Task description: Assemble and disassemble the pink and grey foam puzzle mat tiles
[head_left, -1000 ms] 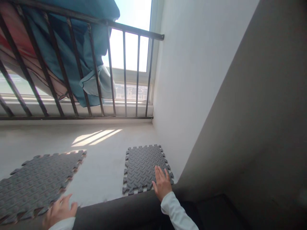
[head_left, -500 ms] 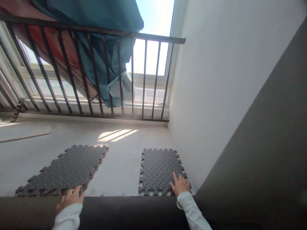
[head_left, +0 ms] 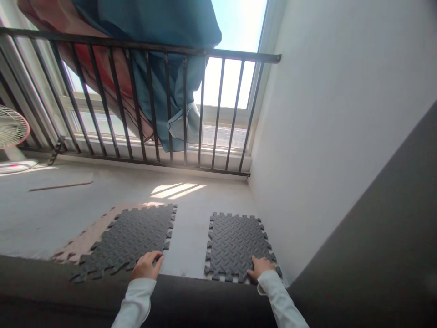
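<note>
Mats (head_left: 136,234) against both hands (head_left: 147,265)

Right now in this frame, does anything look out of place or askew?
Yes: the dark mat in the left hand is askew over a pinkish mat, leaving part of it uncovered. A thin stick also lies loose on the pale floor.

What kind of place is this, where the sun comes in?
Probably a window nook inside a home. You can see a tall, clear glass window letting in daylight, a black metal railing in front of it, and a round white fan with a pink rim standing nearby.
</note>
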Available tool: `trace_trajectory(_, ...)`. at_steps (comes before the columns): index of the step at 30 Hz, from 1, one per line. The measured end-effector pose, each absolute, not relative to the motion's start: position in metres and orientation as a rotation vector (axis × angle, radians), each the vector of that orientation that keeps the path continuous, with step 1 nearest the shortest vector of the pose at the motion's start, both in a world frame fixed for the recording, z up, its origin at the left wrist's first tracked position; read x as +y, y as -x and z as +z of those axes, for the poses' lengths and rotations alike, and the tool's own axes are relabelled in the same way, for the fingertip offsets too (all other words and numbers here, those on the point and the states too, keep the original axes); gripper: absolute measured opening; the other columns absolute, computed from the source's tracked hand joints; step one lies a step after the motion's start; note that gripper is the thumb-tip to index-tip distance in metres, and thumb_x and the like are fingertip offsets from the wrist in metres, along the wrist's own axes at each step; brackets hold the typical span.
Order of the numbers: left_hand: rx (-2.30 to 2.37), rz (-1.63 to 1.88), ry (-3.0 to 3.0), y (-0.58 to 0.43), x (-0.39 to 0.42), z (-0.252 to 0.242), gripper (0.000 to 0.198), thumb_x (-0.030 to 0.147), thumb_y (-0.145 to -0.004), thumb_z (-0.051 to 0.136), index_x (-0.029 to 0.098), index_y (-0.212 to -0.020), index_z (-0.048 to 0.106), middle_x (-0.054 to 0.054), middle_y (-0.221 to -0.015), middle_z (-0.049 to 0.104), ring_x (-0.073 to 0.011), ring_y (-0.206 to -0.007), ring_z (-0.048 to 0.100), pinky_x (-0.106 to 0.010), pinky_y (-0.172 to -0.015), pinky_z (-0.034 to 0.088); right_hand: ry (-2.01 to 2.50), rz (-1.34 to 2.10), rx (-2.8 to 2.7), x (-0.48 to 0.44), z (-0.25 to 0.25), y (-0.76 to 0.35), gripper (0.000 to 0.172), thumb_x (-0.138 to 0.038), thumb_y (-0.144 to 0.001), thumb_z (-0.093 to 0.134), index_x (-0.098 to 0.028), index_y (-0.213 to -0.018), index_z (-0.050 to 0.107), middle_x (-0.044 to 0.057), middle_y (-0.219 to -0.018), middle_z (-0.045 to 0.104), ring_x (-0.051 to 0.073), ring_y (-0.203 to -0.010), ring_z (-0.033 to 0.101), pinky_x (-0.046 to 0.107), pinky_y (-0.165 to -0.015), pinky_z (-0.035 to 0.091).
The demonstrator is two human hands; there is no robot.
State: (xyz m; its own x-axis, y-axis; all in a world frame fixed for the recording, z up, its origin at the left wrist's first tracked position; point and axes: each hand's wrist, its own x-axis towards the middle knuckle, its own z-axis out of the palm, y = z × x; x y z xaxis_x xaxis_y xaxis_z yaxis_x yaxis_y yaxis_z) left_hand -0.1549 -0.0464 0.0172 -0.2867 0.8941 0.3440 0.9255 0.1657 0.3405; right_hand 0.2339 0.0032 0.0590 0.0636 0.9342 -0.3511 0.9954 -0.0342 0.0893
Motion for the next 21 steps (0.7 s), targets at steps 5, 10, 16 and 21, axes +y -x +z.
trace_trajectory(5, -2.206, -0.924, 1.970, 0.074, -0.055, 0.014, 0.020, 0.027, -0.079, 0.044, 0.023, -0.071, 0.062, -0.001, -0.071, 0.062, -0.0138, -0.070, 0.055, -0.023, -0.070, 0.042, -2.005, -0.274, 1.866, -0.001, 0.072, -0.229, 0.057, -0.043, -0.071, 0.054, -0.018, -0.122, 0.048, 0.018, -0.111, 0.057, 0.029, -0.106, 0.051, 0.041, -0.084, 0.041)
trace_trajectory(10, -2.240, -0.766, 2.213, 0.000, -0.067, 0.018, 0.017, 0.020, -0.078, 0.045, 0.024, -0.073, 0.061, -0.001, -0.078, 0.063, -0.0144, -0.079, 0.054, -0.024, -0.074, 0.039, -2.017, -0.281, 1.859, -0.002, 0.075, -0.228, 0.060, -0.044, -0.072, 0.052, -0.018, -0.125, 0.044, 0.019, -0.113, 0.056, 0.029, -0.108, 0.050, 0.040, -0.085, 0.041)
trace_trajectory(16, -2.393, -0.317, 2.320, -0.039, -0.065, 0.037, 0.026, 0.022, -0.075, 0.048, 0.028, -0.097, 0.060, -0.004, -0.094, 0.062, -0.0202, -0.092, 0.053, -0.032, -0.076, 0.037, -2.020, -0.276, 1.859, -0.003, 0.072, -0.229, 0.063, -0.045, -0.072, 0.053, -0.018, -0.127, 0.042, 0.021, -0.116, 0.053, 0.030, -0.109, 0.049, 0.041, -0.086, 0.040)
trace_trajectory(21, -2.392, -0.054, 2.303, -0.048, -0.059, 0.033, 0.041, 0.025, -0.072, 0.053, 0.024, -0.113, 0.055, -0.011, -0.097, 0.062, -0.0253, -0.095, 0.051, -0.039, -0.080, 0.032, -2.019, -0.290, 1.876, -0.002, 0.072, -0.229, 0.062, -0.045, -0.072, 0.055, -0.017, -0.126, 0.043, 0.021, -0.115, 0.054, 0.030, -0.108, 0.049, 0.042, -0.085, 0.041)
